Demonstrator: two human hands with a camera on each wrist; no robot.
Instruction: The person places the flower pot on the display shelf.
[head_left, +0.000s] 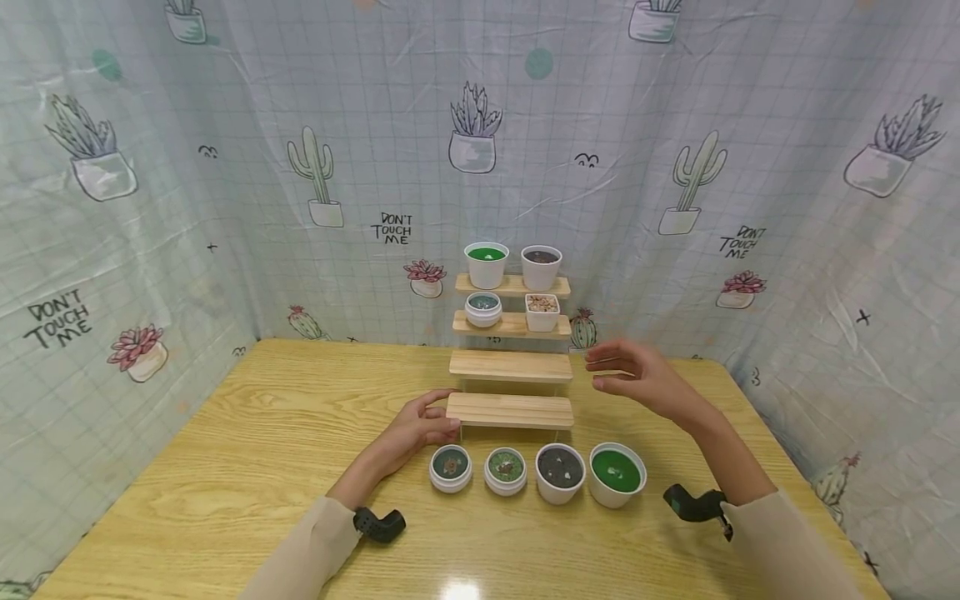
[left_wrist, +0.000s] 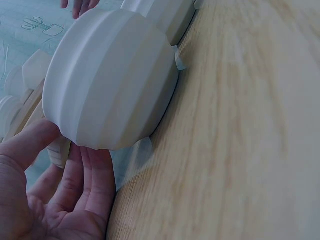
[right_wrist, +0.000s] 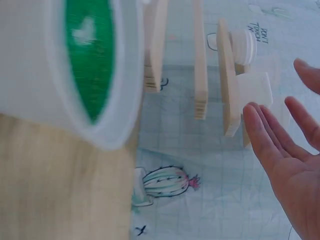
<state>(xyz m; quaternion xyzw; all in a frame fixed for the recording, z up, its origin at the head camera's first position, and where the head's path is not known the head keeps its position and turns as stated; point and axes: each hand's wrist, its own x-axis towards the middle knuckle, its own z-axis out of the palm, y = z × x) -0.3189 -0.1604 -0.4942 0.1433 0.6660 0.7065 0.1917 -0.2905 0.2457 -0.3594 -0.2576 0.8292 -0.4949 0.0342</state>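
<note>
Tabletop (head_left: 225,450) below, left grip (head_left: 414,425) holds bottom shelf (head_left: 510,408), right grip (head_left: 647,381) relaxed; only the head view shows gravel (head_left: 542,303).

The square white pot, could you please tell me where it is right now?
In the head view, it stands at the right of the second-highest shelf, beside a small round pot and one level below the dark-filled pot.

Left grip (head_left: 415,427) at wooden tiered stand (head_left: 511,409)
</note>
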